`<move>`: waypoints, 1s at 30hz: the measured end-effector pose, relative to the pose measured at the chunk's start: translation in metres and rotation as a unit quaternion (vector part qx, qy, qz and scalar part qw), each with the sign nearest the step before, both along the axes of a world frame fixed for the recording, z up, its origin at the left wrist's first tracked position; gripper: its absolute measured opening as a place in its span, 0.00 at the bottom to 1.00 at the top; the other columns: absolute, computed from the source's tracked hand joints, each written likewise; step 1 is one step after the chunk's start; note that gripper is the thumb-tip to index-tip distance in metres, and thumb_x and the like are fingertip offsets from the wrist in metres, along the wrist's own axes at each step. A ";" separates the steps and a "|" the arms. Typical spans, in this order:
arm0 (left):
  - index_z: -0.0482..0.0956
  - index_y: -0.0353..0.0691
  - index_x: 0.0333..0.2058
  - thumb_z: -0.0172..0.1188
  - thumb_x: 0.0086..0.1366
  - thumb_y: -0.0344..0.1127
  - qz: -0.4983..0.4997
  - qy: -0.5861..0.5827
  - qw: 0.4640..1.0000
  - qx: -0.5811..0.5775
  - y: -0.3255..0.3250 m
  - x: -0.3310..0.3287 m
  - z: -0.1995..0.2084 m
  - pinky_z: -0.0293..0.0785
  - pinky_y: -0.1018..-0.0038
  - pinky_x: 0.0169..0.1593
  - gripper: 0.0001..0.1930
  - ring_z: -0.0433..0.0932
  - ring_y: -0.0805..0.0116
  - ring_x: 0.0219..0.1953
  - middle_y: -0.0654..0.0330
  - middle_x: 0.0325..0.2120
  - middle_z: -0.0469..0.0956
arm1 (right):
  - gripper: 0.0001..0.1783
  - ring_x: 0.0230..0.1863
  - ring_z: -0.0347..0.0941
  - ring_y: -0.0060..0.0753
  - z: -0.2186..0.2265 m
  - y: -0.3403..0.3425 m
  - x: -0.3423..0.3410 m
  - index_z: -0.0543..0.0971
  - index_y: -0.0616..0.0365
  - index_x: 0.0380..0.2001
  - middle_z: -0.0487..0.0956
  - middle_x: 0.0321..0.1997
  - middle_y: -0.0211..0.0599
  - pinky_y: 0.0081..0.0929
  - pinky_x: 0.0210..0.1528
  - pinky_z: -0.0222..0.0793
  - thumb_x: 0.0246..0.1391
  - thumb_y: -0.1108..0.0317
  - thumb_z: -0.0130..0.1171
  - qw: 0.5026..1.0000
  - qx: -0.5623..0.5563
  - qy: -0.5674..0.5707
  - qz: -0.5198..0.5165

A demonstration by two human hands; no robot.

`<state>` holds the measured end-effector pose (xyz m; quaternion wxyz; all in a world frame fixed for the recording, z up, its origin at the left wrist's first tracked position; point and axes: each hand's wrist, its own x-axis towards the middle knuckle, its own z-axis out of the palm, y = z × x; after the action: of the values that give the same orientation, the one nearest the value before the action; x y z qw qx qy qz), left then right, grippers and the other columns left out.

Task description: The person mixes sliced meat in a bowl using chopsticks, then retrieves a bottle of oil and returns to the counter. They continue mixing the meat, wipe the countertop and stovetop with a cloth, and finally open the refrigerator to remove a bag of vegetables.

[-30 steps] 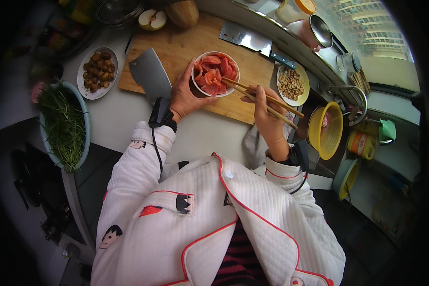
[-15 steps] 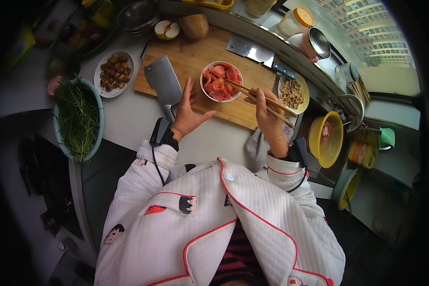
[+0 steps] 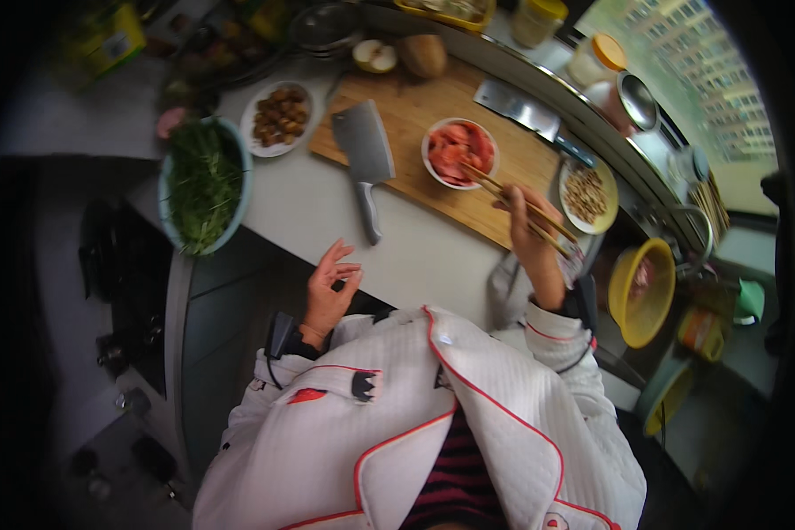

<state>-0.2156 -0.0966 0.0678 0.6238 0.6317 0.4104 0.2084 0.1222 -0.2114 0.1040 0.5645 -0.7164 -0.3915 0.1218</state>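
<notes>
My right hand [image 3: 537, 247] is closed around a pair of wooden chopsticks [image 3: 491, 183]. Their tips reach in among thin pinkish-red slices [image 3: 456, 146] that fill a white bowl [image 3: 445, 183]. That bowl stands on a wooden cutting board [image 3: 406, 93]. Off the counter's front edge, close to my body, my left hand [image 3: 327, 291] holds nothing; its fingers are apart and loosely bent. A cleaver [image 3: 366, 141] lies with its blade on the board's left part and its handle over the white counter. A second knife [image 3: 519, 109] rests along the board's far side.
On the left are a plate [image 3: 254, 148] of small brown pieces and a blue basin [image 3: 238, 208] of greens. A cut fruit [image 3: 374, 56] sits behind the board. On the right are a yellow plate [image 3: 609, 196] of chopped pale bits and a yellow colander [image 3: 662, 318] by the faucet [image 3: 708, 234].
My left hand has drawn back from beside the bowl toward my body. The whole view has shifted, so the counter appears farther right and higher. The chopsticks remain in the bowl.
</notes>
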 end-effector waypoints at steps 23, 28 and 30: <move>0.78 0.36 0.49 0.62 0.61 0.30 0.368 0.178 0.796 0.447 0.471 -0.148 -0.039 0.77 0.61 0.43 0.17 0.81 0.55 0.38 0.50 0.41 0.81 | 0.19 0.30 0.81 0.28 0.065 -0.020 -0.088 0.80 0.69 0.47 0.84 0.38 0.46 0.22 0.36 0.78 0.72 0.62 0.49 0.963 -0.038 0.044 -0.265; 0.82 0.33 0.37 0.59 0.68 0.43 0.206 0.293 0.886 0.294 0.503 -0.194 -0.058 0.75 0.61 0.38 0.16 0.82 0.52 0.31 0.48 0.27 0.81 | 0.19 0.31 0.81 0.28 0.077 -0.003 -0.104 0.80 0.69 0.46 0.84 0.38 0.46 0.22 0.36 0.78 0.72 0.62 0.49 0.956 -0.056 0.050 -0.284; 0.82 0.32 0.34 0.57 0.69 0.48 0.191 0.267 0.905 0.270 0.497 -0.190 -0.062 0.75 0.61 0.37 0.20 0.83 0.51 0.31 0.48 0.24 0.81 | 0.19 0.31 0.81 0.28 0.082 0.006 -0.110 0.80 0.69 0.46 0.84 0.38 0.45 0.22 0.36 0.78 0.73 0.62 0.49 0.951 -0.042 0.075 -0.298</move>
<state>-0.4054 0.4005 0.0057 0.2442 0.7174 0.6027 0.2501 0.0120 -0.2055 0.1856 0.5723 -0.8123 -0.1110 0.0173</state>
